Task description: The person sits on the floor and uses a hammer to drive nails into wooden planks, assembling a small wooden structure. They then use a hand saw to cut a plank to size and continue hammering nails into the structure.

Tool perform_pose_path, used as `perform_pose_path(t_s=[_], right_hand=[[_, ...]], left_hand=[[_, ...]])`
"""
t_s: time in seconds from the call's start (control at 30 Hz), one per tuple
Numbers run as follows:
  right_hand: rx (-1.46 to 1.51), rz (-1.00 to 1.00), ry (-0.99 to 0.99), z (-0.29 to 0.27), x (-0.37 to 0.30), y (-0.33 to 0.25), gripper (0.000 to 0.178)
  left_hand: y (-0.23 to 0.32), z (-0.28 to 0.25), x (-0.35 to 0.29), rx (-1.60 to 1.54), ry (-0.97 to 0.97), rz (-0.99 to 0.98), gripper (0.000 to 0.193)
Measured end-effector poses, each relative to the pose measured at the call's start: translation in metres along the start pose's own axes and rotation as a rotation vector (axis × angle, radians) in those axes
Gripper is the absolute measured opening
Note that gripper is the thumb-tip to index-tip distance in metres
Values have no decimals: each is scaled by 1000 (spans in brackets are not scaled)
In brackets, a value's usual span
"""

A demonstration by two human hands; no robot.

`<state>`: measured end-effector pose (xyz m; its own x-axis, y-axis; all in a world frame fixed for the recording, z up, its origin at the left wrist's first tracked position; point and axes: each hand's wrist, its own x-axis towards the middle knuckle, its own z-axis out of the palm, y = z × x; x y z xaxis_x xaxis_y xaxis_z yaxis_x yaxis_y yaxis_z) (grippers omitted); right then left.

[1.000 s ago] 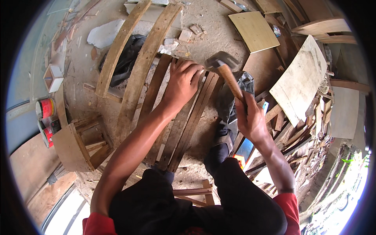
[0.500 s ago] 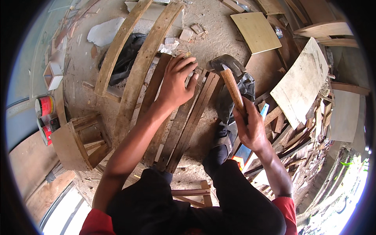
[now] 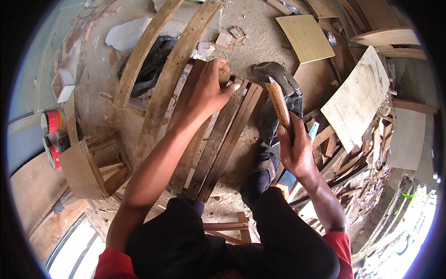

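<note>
My left hand (image 3: 211, 90) is at the far end of a brown wooden plank (image 3: 191, 83). Its fingers curl over the plank's end and the thumb is on the near side. Beside it lie more narrow planks (image 3: 227, 132), side by side with gaps, running from between my feet away from me. My right hand (image 3: 297, 149) is wrapped round the wooden handle of a hammer (image 3: 280, 104), held up to the right of the planks. A dark shape at the handle's far end looks like the hammer head, but it blends with the black plastic (image 3: 293, 102) behind.
Two long boards (image 3: 179, 60) lie left of the planks, with a small wooden frame (image 3: 95, 169) and red cans (image 3: 52, 122) farther left. At right are a tan panel (image 3: 306, 39), a pale sheet (image 3: 357, 100), a blue saw (image 3: 290, 179) and heaped scrap wood (image 3: 357, 186).
My left hand has lowered onto the plank's far end, its fingers curling down over the wood. The hammer in my right hand has shifted slightly.
</note>
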<state>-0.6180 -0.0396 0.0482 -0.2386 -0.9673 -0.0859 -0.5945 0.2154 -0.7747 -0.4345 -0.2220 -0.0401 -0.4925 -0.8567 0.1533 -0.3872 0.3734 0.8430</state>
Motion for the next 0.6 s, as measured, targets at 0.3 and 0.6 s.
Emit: perform_pose_path(t_s=[0.3, 0.6], right_hand=[[-21, -24, 50, -2, 2, 4, 36], [-84, -5, -5, 0, 9, 11, 42]], left_hand=[[3, 1, 0, -9, -28, -98, 47], [6, 1, 3, 10, -37, -131, 47]])
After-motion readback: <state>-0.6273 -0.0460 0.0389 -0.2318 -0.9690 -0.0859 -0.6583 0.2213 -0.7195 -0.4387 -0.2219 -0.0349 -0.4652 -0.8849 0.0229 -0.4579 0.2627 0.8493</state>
